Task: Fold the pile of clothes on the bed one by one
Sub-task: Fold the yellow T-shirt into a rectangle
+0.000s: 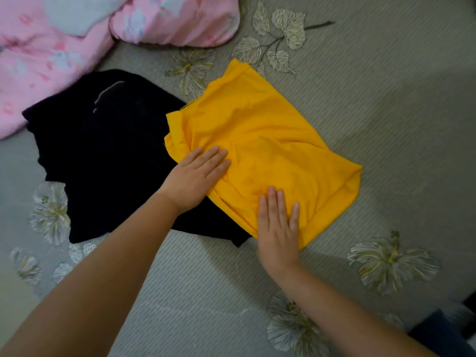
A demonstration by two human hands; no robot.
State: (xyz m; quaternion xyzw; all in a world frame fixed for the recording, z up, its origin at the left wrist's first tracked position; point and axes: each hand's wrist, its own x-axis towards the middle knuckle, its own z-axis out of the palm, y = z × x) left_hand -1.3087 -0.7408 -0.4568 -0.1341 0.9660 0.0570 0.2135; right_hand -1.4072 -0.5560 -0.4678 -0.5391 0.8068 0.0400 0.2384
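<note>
A yellow garment [268, 140], folded into a rough rectangle, lies in the middle of the bed. It partly overlaps a black garment [103, 150] spread out to its left. My left hand [195, 176] presses flat on the yellow garment's left near edge, fingers straight. My right hand [279, 225] lies flat on its near corner, fingers straight and together. Neither hand grips the cloth.
The bed [386, 99] has a grey striped cover printed with leaves and flowers. A pink flowered pillow [177, 19] and a pink blanket [31, 63] lie at the far left. A dark object [443, 333] shows at the bottom right corner.
</note>
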